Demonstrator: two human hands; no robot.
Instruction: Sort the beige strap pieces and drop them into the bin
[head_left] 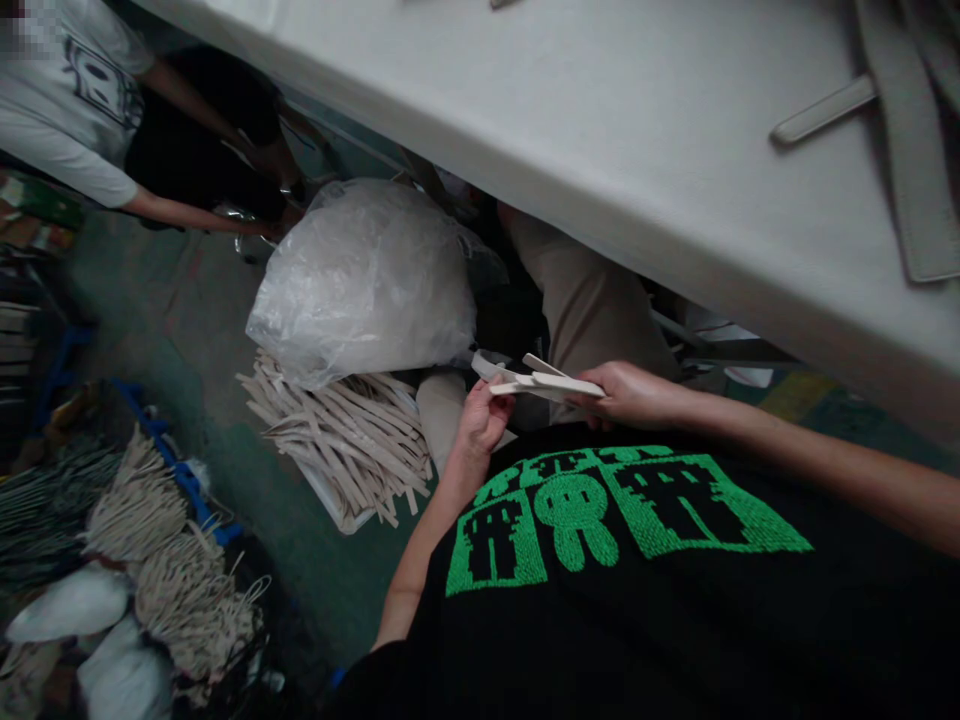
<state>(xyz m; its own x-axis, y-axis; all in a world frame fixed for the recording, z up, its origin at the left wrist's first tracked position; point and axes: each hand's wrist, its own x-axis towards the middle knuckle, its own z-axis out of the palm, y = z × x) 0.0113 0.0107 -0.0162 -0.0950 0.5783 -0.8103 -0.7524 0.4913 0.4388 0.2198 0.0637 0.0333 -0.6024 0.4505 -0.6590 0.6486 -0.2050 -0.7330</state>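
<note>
Several pale leather-like straps (544, 382) are held in front of my body, above my lap. My left hand (484, 418) pinches them near one end. At the other end, my right hand (626, 393) is closed round them, its fingers partly hidden. Just left of my left hand, a pile of long beige strips (349, 435) lies low beside my knee, on a pale flat support. Behind that pile, partly over it, rests a big translucent plastic bag (367, 280).
A white-covered table (525, 110) crosses the top, with grey straps (907, 170) at its right. A person (97, 110) sits at upper left, an arm reaching toward the bag. Bundles of beige cords (180, 590) and blue crate edges (176, 465) fill the lower left.
</note>
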